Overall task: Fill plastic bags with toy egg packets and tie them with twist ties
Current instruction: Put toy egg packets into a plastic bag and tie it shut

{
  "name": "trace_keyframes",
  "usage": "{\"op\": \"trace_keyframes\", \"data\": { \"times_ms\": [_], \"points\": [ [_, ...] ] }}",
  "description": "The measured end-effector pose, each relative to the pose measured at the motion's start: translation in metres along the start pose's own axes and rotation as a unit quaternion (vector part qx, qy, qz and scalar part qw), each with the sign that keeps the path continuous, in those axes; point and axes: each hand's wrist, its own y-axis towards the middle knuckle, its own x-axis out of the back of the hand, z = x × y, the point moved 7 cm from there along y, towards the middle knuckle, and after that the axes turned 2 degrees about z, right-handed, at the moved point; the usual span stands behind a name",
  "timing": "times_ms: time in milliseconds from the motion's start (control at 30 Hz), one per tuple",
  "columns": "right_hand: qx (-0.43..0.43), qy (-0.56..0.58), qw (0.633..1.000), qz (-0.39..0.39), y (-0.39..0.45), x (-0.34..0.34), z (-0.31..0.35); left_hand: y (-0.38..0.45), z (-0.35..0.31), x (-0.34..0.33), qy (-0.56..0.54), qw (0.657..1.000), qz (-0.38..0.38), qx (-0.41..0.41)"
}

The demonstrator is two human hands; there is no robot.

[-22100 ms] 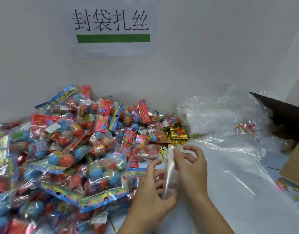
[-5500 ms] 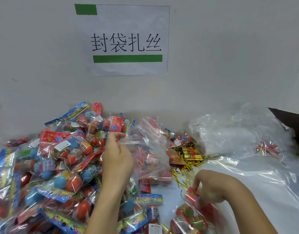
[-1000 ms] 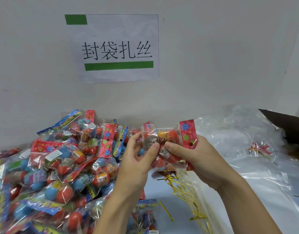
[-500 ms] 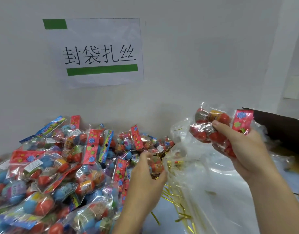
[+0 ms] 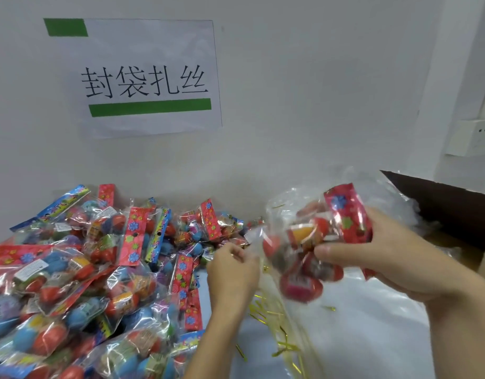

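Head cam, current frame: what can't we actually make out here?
- Egg packets in the right hand: motion blur; count unclear.
- Left hand fingertips: seen from behind, so whether they pinch the clear bag edge is unclear.
- Cardboard box: cut off by the right edge; its inside is dark.
- Twist ties: thin, partly under plastic and the hands.
- Packet pile: runs off the left and bottom edges.

Glossy clear plastic egg packets [image 5: 80, 269]; matt brown cardboard box [image 5: 449, 209].
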Motion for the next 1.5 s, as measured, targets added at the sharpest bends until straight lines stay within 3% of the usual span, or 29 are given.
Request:
{"op": "trace_keyframes", "data": {
  "times_ms": [133,200,333,500,833,1000,1167,1367,1500],
  "points": [
    [-0.075,-0.12,0.979,0.15,-0.006,-0.03,0.004,-0.006,-0.002,0.028,-0.003,1.0,0.009,0.014],
    [-0.089,-0.142,0.971,0.168,-0.002,-0.04,0.004,-0.013,-0.004,0.038,0.019,1.0,0.018,0.009],
    [-0.095,-0.215,0.966,0.108,0.01,-0.042,-0.003,-0.026,-0.01,0.049,0.093,0.994,0.036,-0.04],
    [-0.097,-0.223,0.966,0.084,0.014,-0.043,-0.007,-0.029,-0.009,0.051,0.152,0.984,0.06,-0.07],
    [-0.06,-0.179,0.979,-0.08,0.028,-0.031,-0.009,-0.022,0.002,0.065,0.142,0.986,0.074,-0.043],
    [-0.102,-0.219,0.95,-0.198,0.032,-0.025,-0.015,-0.024,-0.002,0.058,0.113,0.986,0.114,-0.047],
    [-0.112,-0.197,0.958,-0.175,0.041,-0.053,-0.018,-0.026,-0.007,0.049,0.124,0.984,0.109,-0.063],
    [-0.105,-0.161,0.98,-0.055,0.047,-0.085,-0.02,-0.025,-0.007,0.05,0.145,0.98,0.104,-0.09],
    [-0.098,-0.133,0.981,-0.097,0.049,-0.086,-0.023,-0.025,-0.01,0.052,0.147,0.979,0.093,-0.105]
  ]
}}
